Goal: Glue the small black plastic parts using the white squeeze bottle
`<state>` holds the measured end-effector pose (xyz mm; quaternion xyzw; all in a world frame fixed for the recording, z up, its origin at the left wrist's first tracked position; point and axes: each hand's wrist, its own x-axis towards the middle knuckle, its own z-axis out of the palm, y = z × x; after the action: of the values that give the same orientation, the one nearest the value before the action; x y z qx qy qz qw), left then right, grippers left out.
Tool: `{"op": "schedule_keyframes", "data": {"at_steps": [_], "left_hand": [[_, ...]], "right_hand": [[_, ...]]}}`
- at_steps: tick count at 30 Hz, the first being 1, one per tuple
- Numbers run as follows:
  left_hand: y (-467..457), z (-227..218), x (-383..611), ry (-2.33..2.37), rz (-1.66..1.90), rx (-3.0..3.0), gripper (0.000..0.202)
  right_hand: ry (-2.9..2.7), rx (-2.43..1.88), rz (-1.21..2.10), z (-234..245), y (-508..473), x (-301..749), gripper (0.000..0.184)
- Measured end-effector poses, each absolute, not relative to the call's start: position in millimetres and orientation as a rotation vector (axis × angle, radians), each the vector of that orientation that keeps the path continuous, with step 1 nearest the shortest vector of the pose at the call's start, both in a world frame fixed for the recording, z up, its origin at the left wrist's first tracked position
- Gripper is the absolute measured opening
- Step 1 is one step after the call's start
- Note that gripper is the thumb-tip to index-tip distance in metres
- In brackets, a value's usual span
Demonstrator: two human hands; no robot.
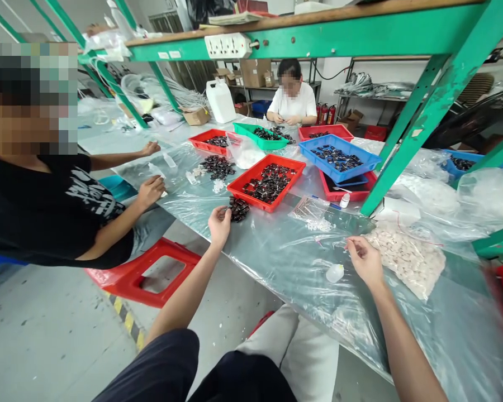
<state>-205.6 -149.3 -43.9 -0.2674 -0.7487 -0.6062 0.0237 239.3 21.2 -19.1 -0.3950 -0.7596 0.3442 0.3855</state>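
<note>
My left hand [220,226] is at the table's near edge, its fingers closed against a small pile of black parts [238,210]; what they pinch, if anything, is too small to make out. Just behind that pile stands a red tray [255,202] holding more black parts. Over the plastic-covered table, my right hand [365,259] has thumb and forefinger pinched together, with something tiny and pale at the tips. Left of it lies a small translucent bottle [335,273]. A clear bag of small cream-coloured pieces [406,257] rests beside its right side.
A blue tray [339,153] is stacked on other trays behind a small white bottle [344,200]. White bits [321,225] lie near a bag of thin pins [312,208]. A green post [406,139] rises at right. Co-workers sit at left and across the table.
</note>
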Motion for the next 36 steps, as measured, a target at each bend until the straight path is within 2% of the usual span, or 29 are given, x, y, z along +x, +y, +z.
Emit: {"op": "schedule_keyframes", "data": {"at_steps": [5,10,26,31,36], "left_hand": [[-135.8,-41.2,-206.6,-2.45,-1.034,-1.232,0.036],[-112.8,-44.4,-212.8,-2.377,-0.645,-1.559,0.042],[-120.2,-43.7,-256.6,-2.43,-0.44,-1.522,0.034],[-123.6,-46.2,-259.9,-2.442,-0.481,-1.442,0.039],[-118.9,-51.9,-253.0,-2.314,-0.471,-1.694,0.045]], "right_hand": [[-1.938,-1.009,0.876,-17.7,21.0,240.1,0.041],[-1.937,-1.011,0.868,-17.1,20.9,239.1,0.043],[-1.938,-1.027,0.861,-18.9,23.4,241.2,0.038],[-1.954,-1.038,0.847,-17.7,22.2,241.4,0.036],[-1.969,-1.032,0.84,-15.5,20.7,241.6,0.039]]}}
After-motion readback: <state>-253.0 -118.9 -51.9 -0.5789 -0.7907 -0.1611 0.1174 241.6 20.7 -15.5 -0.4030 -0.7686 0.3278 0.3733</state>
